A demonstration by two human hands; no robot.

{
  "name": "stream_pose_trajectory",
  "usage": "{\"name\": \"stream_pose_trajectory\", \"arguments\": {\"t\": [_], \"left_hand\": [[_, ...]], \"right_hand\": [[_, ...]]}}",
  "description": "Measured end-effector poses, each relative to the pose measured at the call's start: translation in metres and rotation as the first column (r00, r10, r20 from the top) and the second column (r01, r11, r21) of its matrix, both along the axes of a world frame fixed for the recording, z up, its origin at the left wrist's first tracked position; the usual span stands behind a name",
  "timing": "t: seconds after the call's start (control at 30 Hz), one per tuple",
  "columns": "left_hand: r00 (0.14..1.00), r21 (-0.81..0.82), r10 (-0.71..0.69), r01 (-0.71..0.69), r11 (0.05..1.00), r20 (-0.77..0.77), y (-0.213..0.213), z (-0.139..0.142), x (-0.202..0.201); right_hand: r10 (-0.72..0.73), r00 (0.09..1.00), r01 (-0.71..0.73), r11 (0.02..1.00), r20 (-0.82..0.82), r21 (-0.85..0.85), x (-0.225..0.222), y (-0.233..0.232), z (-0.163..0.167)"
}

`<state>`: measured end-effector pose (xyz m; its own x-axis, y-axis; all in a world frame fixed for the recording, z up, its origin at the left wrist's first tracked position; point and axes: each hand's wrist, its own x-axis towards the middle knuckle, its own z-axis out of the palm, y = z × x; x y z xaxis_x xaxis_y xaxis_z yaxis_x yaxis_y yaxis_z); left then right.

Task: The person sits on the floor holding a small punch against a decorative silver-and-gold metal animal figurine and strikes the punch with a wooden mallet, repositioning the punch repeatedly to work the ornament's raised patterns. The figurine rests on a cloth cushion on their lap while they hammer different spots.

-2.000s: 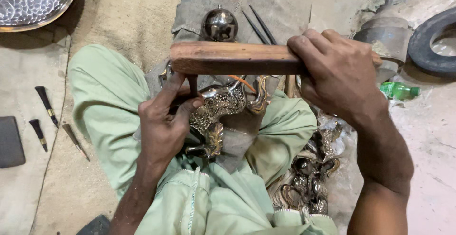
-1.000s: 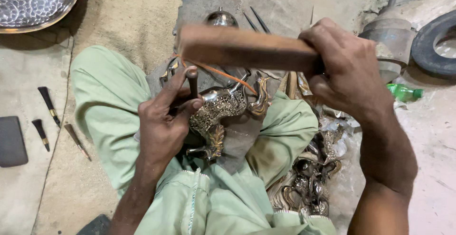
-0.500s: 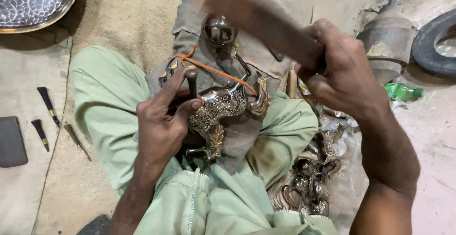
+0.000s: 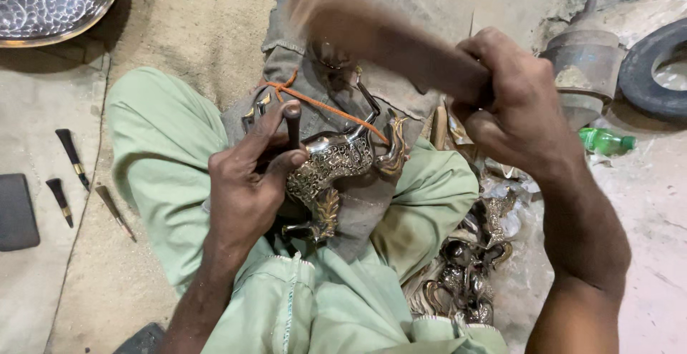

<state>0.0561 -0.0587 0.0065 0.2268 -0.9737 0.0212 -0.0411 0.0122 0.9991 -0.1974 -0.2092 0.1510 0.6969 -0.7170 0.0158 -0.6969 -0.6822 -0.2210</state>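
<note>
My left hand [image 4: 247,182] grips a dark punch tool [image 4: 292,121] upright, its tip on an ornate silver and gold metal figure [image 4: 336,164] lying on a grey cloth [image 4: 372,10] in my lap. An orange cord [image 4: 322,103] runs across the figure. My right hand [image 4: 515,103] clasps a wooden block [image 4: 379,32], raised and blurred above the punch, tilted up to the left.
An engraved silver tray [image 4: 50,3] lies at the top left. Small chisels [image 4: 71,157] and a dark flat slab [image 4: 16,211] rest on the left mat. A heap of ornate metal pieces [image 4: 465,268] sits by my right knee. A green bottle [image 4: 605,141], a metal cylinder [image 4: 583,68] and a tyre [image 4: 655,68] stand right.
My right hand has swung the wooden block up from level just above the punch to a raised tilt, away from the tool. The left hand and figure have held still.
</note>
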Motion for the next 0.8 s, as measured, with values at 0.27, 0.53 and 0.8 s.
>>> {"name": "stream_pose_trajectory", "arguments": {"t": [0.27, 0.53, 0.8], "left_hand": [[1.000, -0.008, 0.006, -0.006, 1.000, 0.017, 0.003, -0.008, 0.002], [0.999, -0.032, 0.016, -0.015, 0.999, 0.030, 0.004, -0.008, 0.003], [1.000, -0.012, 0.009, -0.008, 1.000, 0.027, 0.006, -0.009, 0.002]], "right_hand": [[-0.042, 0.985, 0.045, 0.999, -0.168, 0.010, 0.003, 0.005, 0.001], [-0.065, 0.986, 0.066, 0.998, -0.153, 0.003, 0.004, 0.007, 0.006], [-0.318, 0.934, 0.352, 0.899, -0.166, 0.259, 0.002, 0.011, 0.003]]}}
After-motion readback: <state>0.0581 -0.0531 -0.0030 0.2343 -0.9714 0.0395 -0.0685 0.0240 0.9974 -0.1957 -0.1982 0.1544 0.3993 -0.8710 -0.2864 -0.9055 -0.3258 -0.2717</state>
